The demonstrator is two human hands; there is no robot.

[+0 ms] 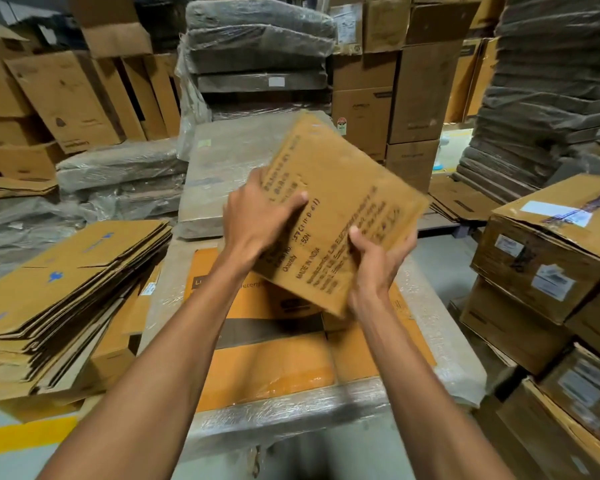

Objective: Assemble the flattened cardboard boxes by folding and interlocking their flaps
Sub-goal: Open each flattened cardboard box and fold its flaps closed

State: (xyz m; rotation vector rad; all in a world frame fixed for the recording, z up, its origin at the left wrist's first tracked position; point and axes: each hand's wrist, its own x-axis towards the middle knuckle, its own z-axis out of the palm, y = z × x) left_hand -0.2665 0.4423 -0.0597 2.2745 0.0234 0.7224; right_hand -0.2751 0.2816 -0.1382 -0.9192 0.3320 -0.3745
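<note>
Fingers (pixel 293 201), left hand (pixel 257 220) and right hand (pixel 378 261), grip the seemingly flat box (pixel 347 178).

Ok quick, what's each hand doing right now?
Left hand: grips the flat cardboard box at its left edge.
Right hand: grips the same box's lower edge.

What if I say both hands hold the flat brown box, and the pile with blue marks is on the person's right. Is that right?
Not quite. The head view shows the pile with blue marks on the person's left, not right. The left hand and right hand do both hold the flat brown box.
</note>
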